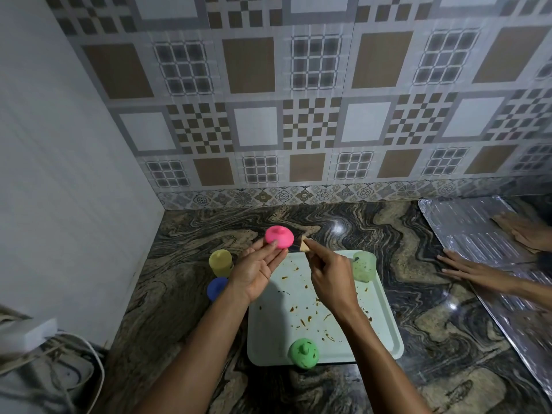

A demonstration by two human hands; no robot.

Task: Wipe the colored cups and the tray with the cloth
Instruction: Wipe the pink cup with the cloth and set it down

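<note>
- The left hand (257, 270) is raised over the far left corner of the tray, palm up. Its long fingers lie nearly straight and, with the thumb, pinch a rounded bright pink plastic cup (279, 237) at the fingertips.
- The right hand (331, 279) has its fingers curled in, pinching a small folded tan-and-dark cloth (298, 246). The cloth's tip touches the right side of the pink cup.
- Beneath both hands lies a pale mint rectangular plastic tray (268, 339), its floor flecked with brown smears and crumbs.
- A translucent light green cup (363, 265) stands in the tray's far right corner, just beside the right hand and spotted with dark marks.
- A solid green cup with a small knob on top (303, 352) sits at the tray's near edge.
- Left of the tray, on the swirled dark marble counter (418, 264), stands a yellow cup (220, 262). A blue cup (217, 288) is just in front of it, partly hidden by the left wrist.
- Far right, a sheet of crinkled silver foil (478, 234) covers the counter, with another person's hand (472, 270) resting flat on it.
- A patterned brown-and-grey tiled wall (298, 115) rises behind the counter.
</note>
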